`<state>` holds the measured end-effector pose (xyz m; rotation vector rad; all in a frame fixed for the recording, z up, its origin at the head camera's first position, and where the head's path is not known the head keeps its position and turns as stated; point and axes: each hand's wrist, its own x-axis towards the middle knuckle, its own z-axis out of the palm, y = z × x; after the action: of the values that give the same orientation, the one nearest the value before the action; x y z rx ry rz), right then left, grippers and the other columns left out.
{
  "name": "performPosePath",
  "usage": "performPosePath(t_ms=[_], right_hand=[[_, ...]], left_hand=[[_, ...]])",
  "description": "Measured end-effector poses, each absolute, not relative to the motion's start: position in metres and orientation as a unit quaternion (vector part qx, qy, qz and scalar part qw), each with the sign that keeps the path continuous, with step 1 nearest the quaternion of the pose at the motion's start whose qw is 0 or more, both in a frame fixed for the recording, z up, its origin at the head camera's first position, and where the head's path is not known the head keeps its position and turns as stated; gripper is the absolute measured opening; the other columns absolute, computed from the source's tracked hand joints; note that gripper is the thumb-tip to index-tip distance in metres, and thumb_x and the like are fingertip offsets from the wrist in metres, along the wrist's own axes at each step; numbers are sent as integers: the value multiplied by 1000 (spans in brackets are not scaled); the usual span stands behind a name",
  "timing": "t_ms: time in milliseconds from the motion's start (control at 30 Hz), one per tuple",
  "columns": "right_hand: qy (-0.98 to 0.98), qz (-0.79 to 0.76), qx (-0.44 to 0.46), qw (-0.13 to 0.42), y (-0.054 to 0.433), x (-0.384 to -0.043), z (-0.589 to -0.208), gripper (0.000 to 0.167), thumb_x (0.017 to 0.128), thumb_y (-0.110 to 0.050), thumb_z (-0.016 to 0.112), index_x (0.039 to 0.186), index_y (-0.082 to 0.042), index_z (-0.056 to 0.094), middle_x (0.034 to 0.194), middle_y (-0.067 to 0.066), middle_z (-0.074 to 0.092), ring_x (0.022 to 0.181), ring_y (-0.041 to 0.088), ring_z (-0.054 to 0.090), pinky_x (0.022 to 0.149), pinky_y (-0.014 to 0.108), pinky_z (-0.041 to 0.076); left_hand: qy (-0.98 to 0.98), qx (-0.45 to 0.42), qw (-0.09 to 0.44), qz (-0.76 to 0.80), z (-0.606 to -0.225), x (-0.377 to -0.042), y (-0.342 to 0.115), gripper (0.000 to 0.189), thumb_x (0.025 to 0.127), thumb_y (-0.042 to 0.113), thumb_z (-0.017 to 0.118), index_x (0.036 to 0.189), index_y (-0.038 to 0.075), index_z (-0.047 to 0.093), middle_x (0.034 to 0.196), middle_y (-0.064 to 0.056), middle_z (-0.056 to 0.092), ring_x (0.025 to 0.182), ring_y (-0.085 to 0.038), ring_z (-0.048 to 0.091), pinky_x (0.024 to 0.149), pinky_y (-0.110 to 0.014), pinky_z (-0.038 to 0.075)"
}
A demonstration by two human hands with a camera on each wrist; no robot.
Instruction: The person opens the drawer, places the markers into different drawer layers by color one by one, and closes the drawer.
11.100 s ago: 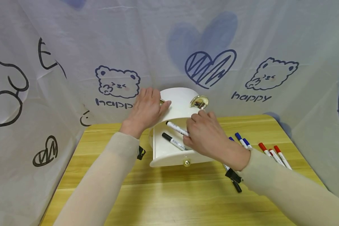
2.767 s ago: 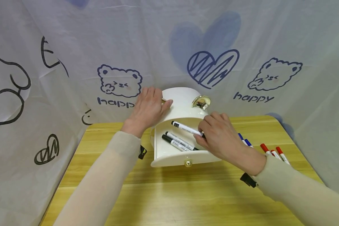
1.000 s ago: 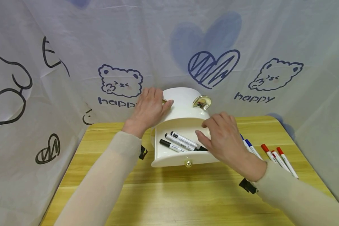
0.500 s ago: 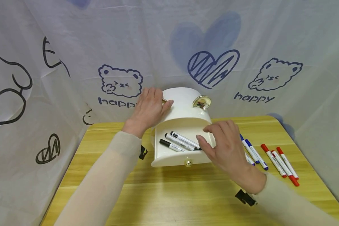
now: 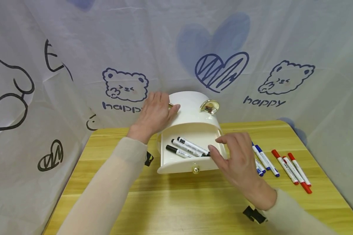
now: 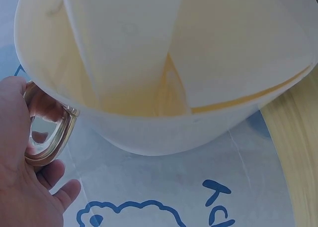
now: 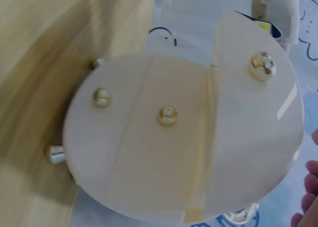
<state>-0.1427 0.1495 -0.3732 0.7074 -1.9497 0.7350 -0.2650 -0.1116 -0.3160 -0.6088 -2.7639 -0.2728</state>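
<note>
A white rounded drawer box (image 5: 189,106) with gold ears and knobs stands on the table. My left hand (image 5: 154,112) grips its left gold ear (image 6: 58,137), thumb and fingers on either side. The top drawer (image 5: 176,167) is pulled out. Three black-capped markers (image 5: 191,147) lie side by side in its left and middle part. My right hand (image 5: 238,163) hovers over the drawer's right front corner, thumb and fingers apart, holding nothing. Only its fingertips (image 7: 311,187) show in the right wrist view, beside the drawer's gold knob (image 7: 262,66).
Several blue markers (image 5: 266,160) lie right of the box, partly behind my right hand. Further right lie three red markers (image 5: 286,166). A printed cloth (image 5: 176,49) hangs behind the wooden table (image 5: 164,205) and along its sides.
My right hand has let go of the last black marker, which joined two others in the drawer. It has since drawn back down and right, uncovering blue markers. My left hand stays put.
</note>
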Motion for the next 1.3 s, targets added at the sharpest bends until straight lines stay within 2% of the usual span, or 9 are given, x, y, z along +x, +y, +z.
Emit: performPosePath(t_ms=[267,400,567,633,700,800,900,1033,1300], right_hand=[[-752,387,264,464,152,-125,-392,46,106,-41,63,97,4,67,93,17,62,89,32,48,84,29,32],[-737,440,239,454,151,-114,-403,43,104,-35,65,95,6,67,92,18,61,92,23,48,87,23,34],[-704,517,217,436,147,-100,-413,11,89,2,67,92,12,65,90,12,62,91,14,51,86,19,39],[-679,566,212,417,144,-94,-417,7,85,16,63,92,15,64,92,6,63,91,12,53,84,18,42],[-653,619,206,385,141,-86,-420,10,85,24,58,93,18,61,96,2,64,91,10,55,82,17,45],[-635,680,169,324,136,-74,-425,10,92,26,52,94,19,59,98,-3,65,89,9,57,79,16,48],[-664,704,76,243,131,-65,-427,7,100,15,56,97,16,62,93,-6,67,87,7,59,79,17,50],[-691,714,-44,107,124,-63,-427,19,107,-9,60,101,5,71,86,-6,67,85,10,60,79,22,50],[-564,820,-63,-76,113,-65,-431,29,112,-29,52,105,-9,73,103,1,64,99,16,58,82,27,51]], left_hand=[[-961,-213,147,-95,-315,-264,-109,39,112,45,46,98,9,41,96,-9,40,97,-29,37,93,-43,33],[-961,-215,149,-93,-315,-265,-109,39,112,45,46,98,8,41,96,-9,39,97,-28,36,93,-42,33],[-961,-214,148,-95,-315,-265,-109,39,112,44,46,98,9,41,96,-9,39,96,-28,37,93,-43,33],[-961,-213,147,-95,-315,-265,-109,39,112,45,46,98,9,41,96,-9,39,97,-28,37,93,-43,33],[-962,-213,146,-95,-315,-265,-109,39,112,45,45,99,9,41,96,-9,39,97,-28,37,94,-43,33],[-962,-212,145,-93,-314,-265,-109,39,112,45,45,99,9,41,96,-9,39,96,-28,37,95,-43,32],[-962,-213,145,-91,-314,-265,-110,39,112,45,45,99,9,41,96,-9,39,95,-28,37,96,-43,32],[-962,-215,143,-92,-314,-265,-111,39,112,45,45,99,9,41,96,-9,39,95,-28,37,96,-43,32],[-963,-206,142,-101,-317,-265,-112,39,112,46,46,99,9,41,98,-9,41,100,-29,38,93,-43,36]])
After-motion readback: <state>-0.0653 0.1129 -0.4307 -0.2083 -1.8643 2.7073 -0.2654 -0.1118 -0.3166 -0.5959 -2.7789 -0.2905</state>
